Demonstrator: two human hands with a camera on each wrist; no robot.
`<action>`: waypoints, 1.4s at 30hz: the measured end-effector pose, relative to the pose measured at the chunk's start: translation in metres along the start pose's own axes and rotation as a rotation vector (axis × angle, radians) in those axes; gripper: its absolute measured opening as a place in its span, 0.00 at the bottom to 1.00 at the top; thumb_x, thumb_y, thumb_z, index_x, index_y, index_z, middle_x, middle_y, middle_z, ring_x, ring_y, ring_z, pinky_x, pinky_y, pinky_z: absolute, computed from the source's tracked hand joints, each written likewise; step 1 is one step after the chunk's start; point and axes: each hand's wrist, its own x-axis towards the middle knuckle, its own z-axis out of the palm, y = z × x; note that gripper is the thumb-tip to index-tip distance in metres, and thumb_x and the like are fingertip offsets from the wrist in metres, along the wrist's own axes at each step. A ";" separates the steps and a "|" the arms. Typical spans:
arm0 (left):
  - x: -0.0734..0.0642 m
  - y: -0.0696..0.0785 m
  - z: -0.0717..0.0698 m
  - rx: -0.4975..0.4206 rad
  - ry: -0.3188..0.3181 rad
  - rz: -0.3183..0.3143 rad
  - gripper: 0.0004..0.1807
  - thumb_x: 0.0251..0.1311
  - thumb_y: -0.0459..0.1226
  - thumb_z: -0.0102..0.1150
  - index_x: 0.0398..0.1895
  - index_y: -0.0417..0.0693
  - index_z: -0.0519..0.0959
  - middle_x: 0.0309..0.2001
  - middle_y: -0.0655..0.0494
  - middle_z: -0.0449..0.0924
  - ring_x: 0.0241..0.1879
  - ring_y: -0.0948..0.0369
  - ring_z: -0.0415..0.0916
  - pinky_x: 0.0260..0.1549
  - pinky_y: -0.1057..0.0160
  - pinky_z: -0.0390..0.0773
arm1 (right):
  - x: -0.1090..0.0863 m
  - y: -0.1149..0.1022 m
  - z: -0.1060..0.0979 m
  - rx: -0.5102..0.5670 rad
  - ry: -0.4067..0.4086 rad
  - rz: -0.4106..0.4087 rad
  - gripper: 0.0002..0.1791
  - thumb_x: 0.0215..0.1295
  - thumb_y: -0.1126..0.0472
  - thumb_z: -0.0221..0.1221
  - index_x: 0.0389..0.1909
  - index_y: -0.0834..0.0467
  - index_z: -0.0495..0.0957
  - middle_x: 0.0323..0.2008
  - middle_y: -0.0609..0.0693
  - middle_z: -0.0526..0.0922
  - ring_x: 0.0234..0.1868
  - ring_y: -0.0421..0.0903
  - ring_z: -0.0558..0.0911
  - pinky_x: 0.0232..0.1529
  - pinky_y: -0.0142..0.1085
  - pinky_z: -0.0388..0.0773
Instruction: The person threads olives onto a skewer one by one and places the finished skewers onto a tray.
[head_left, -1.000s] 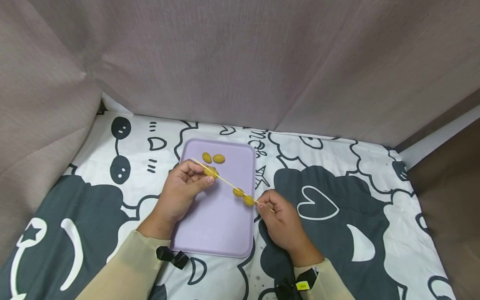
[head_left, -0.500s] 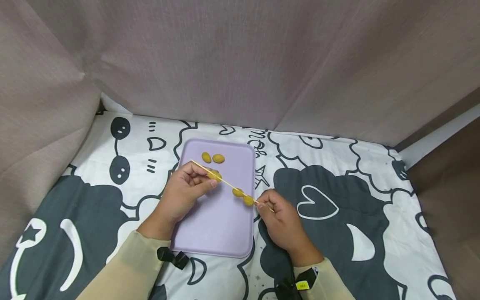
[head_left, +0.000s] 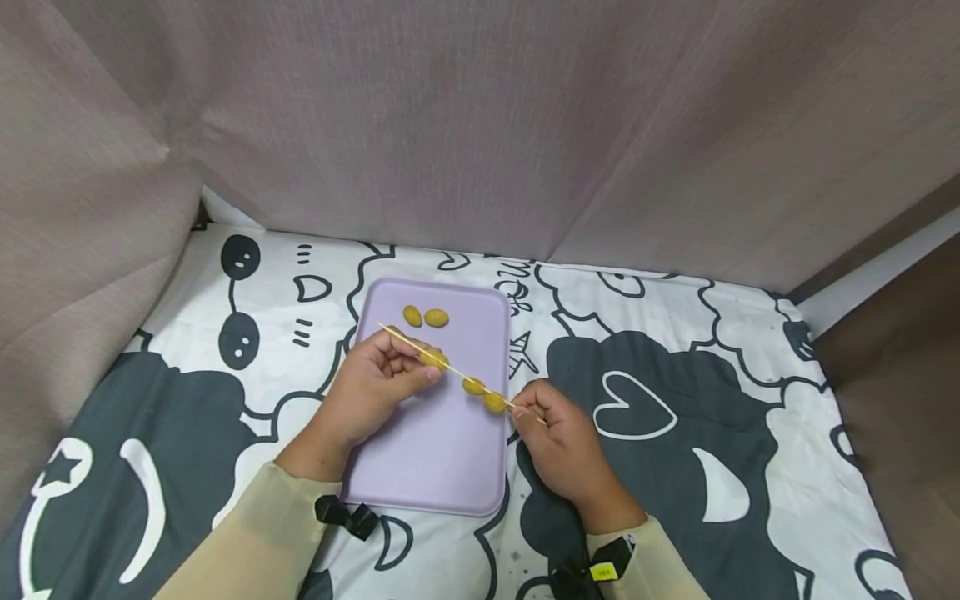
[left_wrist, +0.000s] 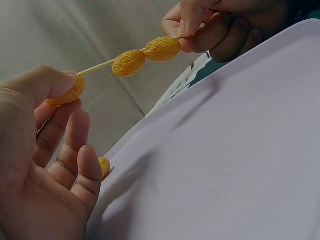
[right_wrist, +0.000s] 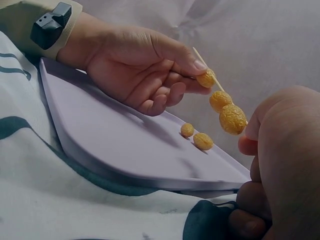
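Above the lilac tray (head_left: pixel 427 467), a thin wooden skewer (head_left: pixel 457 371) slants down to the right between both hands. My left hand (head_left: pixel 363 392) pinches a wrinkled yellow dried fruit (left_wrist: pixel 72 92) between thumb and fingers; the skewer passes through or along it, its far tip poking out beyond. Two similar fruits, an upper one (head_left: pixel 473 386) and a lower one (head_left: pixel 494 402), sit threaded side by side near the other end. There my right hand (head_left: pixel 558 442) grips the skewer between thumb and forefinger, just below the lower fruit. Its other fingers are curled.
Two loose fruits, one on the left (head_left: pixel 412 316) and one on the right (head_left: pixel 437 317), lie near the tray's far edge. Beneath is a black-and-white patterned cloth (head_left: pixel 300 275). A grey-brown fabric wall (head_left: pixel 480 125) rises behind.
My left hand has moved a little down and right along the skewer, bringing its fruit closer to the two threaded ones. The right hand has stayed nearly still.
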 end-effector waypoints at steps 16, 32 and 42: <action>0.000 0.000 0.001 0.083 -0.035 -0.067 0.14 0.66 0.28 0.78 0.50 0.36 0.83 0.44 0.56 0.93 0.35 0.66 0.85 0.32 0.71 0.83 | 0.000 0.001 0.000 0.009 -0.027 -0.018 0.06 0.80 0.68 0.62 0.42 0.54 0.82 0.24 0.43 0.68 0.25 0.39 0.70 0.26 0.33 0.68; 0.001 0.000 0.002 0.162 -0.067 -0.086 0.15 0.66 0.32 0.80 0.52 0.39 0.87 0.38 0.50 0.90 0.30 0.64 0.83 0.28 0.68 0.82 | 0.000 0.000 0.001 0.016 -0.042 -0.017 0.06 0.82 0.67 0.62 0.42 0.54 0.82 0.24 0.44 0.69 0.25 0.40 0.70 0.27 0.34 0.69; 0.001 0.000 0.002 0.176 -0.075 -0.091 0.14 0.66 0.33 0.80 0.52 0.40 0.88 0.36 0.51 0.90 0.29 0.64 0.81 0.26 0.68 0.81 | 0.000 0.000 0.000 0.007 -0.054 -0.026 0.06 0.82 0.67 0.62 0.43 0.54 0.82 0.24 0.43 0.69 0.26 0.40 0.71 0.28 0.33 0.70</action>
